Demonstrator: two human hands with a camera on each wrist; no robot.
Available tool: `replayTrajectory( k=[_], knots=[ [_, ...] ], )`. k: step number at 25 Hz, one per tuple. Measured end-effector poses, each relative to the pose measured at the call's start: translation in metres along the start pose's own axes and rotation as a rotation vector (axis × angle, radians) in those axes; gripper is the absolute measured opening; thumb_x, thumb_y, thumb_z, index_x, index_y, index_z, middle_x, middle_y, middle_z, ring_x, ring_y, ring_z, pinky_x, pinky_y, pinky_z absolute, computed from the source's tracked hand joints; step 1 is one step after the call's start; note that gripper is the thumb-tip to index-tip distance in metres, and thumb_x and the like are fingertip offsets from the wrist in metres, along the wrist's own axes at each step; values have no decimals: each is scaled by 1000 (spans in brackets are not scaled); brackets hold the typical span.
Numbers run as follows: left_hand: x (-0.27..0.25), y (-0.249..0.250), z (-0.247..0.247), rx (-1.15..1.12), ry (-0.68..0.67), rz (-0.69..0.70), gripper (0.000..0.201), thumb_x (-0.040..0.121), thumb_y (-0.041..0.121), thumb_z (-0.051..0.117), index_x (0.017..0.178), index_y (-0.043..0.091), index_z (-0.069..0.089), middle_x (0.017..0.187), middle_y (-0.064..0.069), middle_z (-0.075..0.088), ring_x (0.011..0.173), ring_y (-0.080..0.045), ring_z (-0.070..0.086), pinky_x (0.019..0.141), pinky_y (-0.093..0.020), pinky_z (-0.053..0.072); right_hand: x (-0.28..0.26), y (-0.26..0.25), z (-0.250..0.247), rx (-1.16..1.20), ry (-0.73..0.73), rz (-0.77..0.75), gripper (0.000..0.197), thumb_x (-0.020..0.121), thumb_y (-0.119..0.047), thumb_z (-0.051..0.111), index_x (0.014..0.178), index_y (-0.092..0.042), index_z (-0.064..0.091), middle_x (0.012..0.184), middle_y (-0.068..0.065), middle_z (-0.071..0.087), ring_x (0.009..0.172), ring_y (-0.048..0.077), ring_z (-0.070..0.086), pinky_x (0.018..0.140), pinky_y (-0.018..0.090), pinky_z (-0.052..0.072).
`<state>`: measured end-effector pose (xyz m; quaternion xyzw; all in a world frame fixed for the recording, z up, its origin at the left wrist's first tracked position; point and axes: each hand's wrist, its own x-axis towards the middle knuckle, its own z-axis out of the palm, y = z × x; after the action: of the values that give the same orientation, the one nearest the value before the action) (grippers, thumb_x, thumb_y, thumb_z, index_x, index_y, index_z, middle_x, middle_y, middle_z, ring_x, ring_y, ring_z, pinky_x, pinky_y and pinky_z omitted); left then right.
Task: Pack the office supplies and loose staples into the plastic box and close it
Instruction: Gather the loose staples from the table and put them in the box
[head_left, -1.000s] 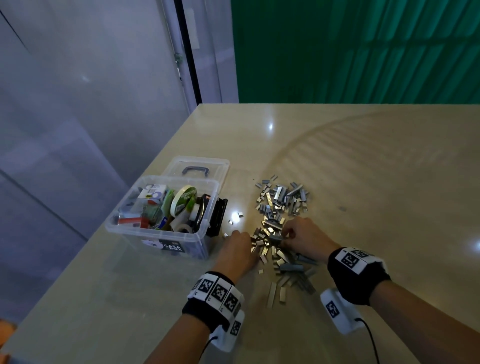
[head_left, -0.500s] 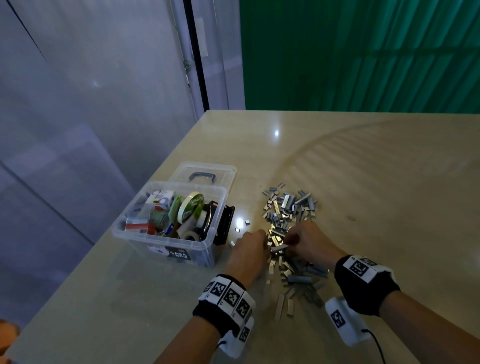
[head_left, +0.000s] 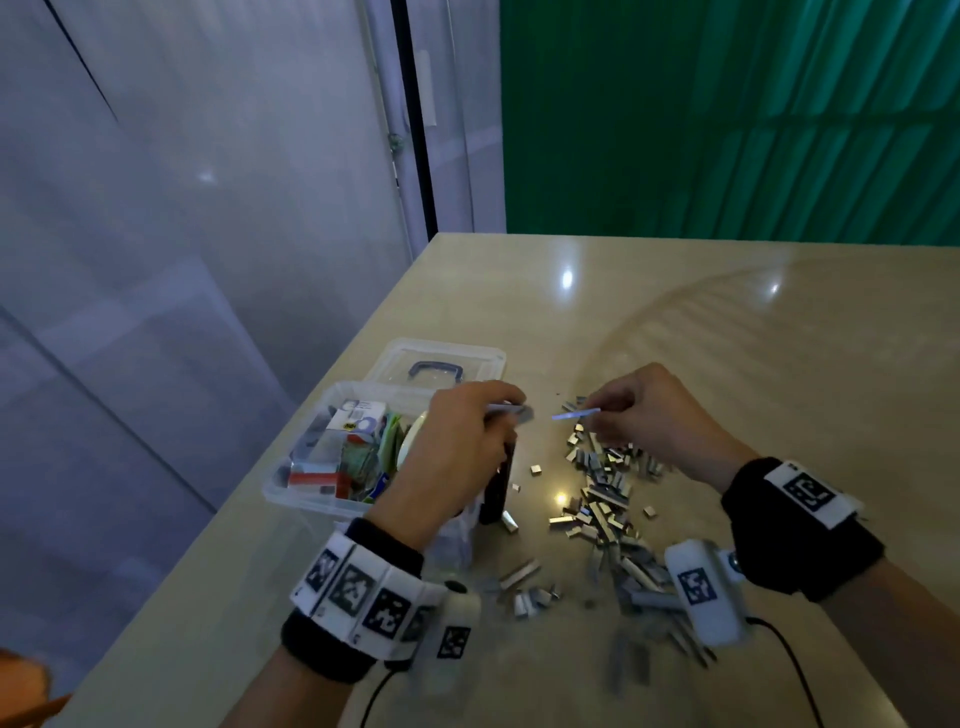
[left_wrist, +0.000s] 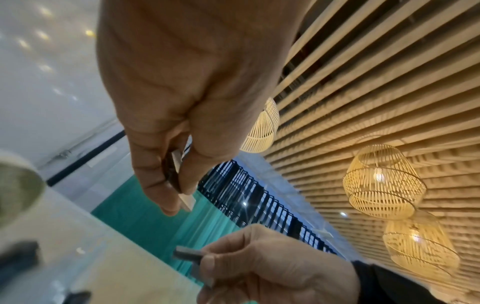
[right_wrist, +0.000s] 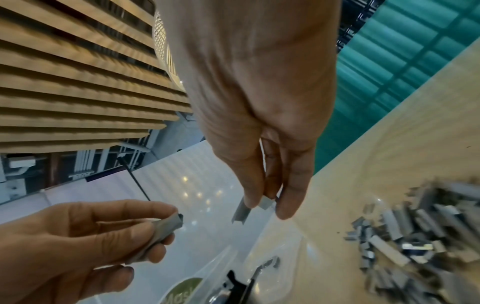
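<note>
A clear plastic box (head_left: 291, 491) stands open on the table's left side, filled with tape rolls, small cartons and other supplies. Its lid (head_left: 441, 358) lies just behind it. A heap of loose staples (head_left: 602, 499) is spread to the right of the box. My left hand (head_left: 498, 410) is raised over the box's right end and pinches a staple strip (right_wrist: 166, 228). My right hand (head_left: 592, 410) hovers above the heap and pinches another staple strip (head_left: 574, 414) between thumb and fingers (right_wrist: 259, 200). Both strips show in the wrist views (left_wrist: 185, 197).
The beige table (head_left: 727, 338) stretches far right and back. Its left edge (head_left: 332, 364) runs just beside the box, with a drop to the floor. A black object (head_left: 496, 488) leans at the box's right end. Green wall panels (head_left: 727, 114) stand behind.
Both hands have risen from the staple heap, each with a staple strip pinched. The left hand has moved left over the box's right end; the right hand has lifted above the heap.
</note>
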<state>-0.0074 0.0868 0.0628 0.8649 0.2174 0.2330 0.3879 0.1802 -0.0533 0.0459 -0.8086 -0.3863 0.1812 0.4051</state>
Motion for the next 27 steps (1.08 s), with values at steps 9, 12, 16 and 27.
replayTrajectory(
  k=[9,12,16,27],
  knots=[
    [-14,-82,-104,132,138,-84,12,86,19,75,98,18,78,92,3,76,83,0,70,84,-25,58,44,-112,69,-38,-63,-182,6,85,-7,77,87,-10,81,70,7,76,62,12,74,70,22,60],
    [-16,-100,-106,143,100,-109,15,87,14,73,101,18,79,96,5,77,85,0,69,88,-25,57,54,-139,96,-88,-114,-231,4,84,-4,77,85,-7,81,70,9,75,63,15,73,66,25,60],
    [-14,-101,-110,168,91,-91,13,88,12,71,96,17,80,89,1,76,76,-10,70,77,-24,57,59,-152,126,-263,-243,-322,10,83,1,74,83,-6,81,65,-2,70,56,10,64,56,17,53],
    [0,-110,-110,216,81,-40,15,89,18,70,103,18,76,97,1,74,82,-7,66,71,-5,46,60,-143,121,-288,-182,-291,9,89,-15,75,96,-16,80,84,-11,73,66,-6,64,60,11,48]
  ],
)
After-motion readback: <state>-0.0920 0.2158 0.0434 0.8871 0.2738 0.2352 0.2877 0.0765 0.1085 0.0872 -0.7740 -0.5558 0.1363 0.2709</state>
